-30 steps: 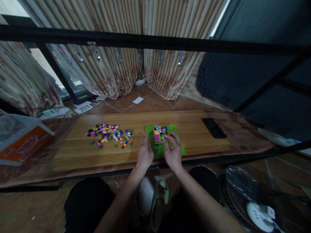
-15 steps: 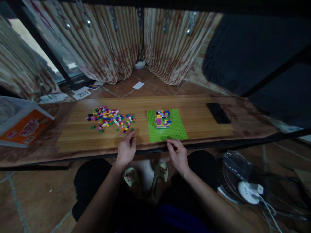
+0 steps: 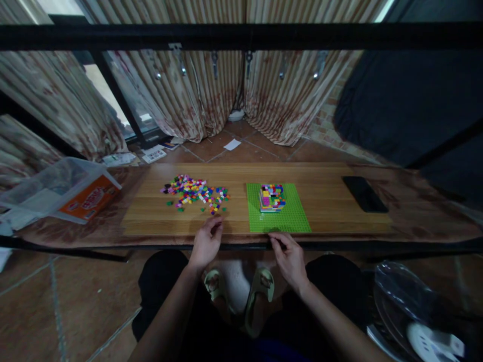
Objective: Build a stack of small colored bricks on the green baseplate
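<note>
Apparently placed for easy reach: loose bricks (image 3: 193, 191) near left hand (image 3: 206, 243), brick stack (image 3: 272, 205) on green board (image 3: 293, 217) beyond right hand (image 3: 290, 256); fingers curled, can't tell if pinching anything.

Lime-green baseplate (image 3: 296, 213) with a multicoloured brick block (image 3: 271, 201) on it; rainbow-mixed loose bricks (image 3: 193, 190) left of it, black phone (image 3: 365, 194) right.
</note>
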Demonstrator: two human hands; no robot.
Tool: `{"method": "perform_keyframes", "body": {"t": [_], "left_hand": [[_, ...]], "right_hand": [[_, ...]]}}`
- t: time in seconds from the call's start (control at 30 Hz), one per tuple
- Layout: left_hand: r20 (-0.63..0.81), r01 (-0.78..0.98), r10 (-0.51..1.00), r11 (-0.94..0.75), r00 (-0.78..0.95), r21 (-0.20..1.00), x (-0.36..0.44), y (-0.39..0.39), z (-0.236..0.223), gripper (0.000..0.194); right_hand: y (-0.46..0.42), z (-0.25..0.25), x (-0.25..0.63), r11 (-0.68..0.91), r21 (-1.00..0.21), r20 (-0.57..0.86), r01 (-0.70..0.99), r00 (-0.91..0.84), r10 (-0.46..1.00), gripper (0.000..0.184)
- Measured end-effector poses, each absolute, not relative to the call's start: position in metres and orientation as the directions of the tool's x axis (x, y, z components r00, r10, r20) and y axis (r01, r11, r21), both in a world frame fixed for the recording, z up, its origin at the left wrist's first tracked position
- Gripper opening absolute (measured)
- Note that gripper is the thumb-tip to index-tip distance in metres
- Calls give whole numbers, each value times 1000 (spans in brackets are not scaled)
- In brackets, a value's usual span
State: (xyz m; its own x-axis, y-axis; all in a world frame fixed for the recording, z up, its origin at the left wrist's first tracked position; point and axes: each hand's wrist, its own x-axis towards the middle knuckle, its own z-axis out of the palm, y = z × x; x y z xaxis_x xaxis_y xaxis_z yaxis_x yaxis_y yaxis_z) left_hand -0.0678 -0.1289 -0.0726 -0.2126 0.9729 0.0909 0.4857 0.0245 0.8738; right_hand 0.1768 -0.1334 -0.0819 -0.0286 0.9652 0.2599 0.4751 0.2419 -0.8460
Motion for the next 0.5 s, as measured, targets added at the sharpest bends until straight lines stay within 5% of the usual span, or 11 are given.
{"method": "perform_keyframes", "body": {"t": [0.3, 0.4, 0.5], "left_hand": [[47, 565, 951, 141, -305, 813, -107, -137, -58, 25], [-94, 717, 995, 92, -37, 691, -95, -143, -38, 24], [-272, 778, 873, -173, 404, 604, -68, -156, -31, 18]], "right_hand": [[-126, -71, 115, 334, -830, 247, 447, -243, 938, 22], [-112, -62, 96, 367, -808, 253, 461, -292, 923, 22], [-92, -50, 74, 383, -780, 249, 494, -317, 915, 22]]}}
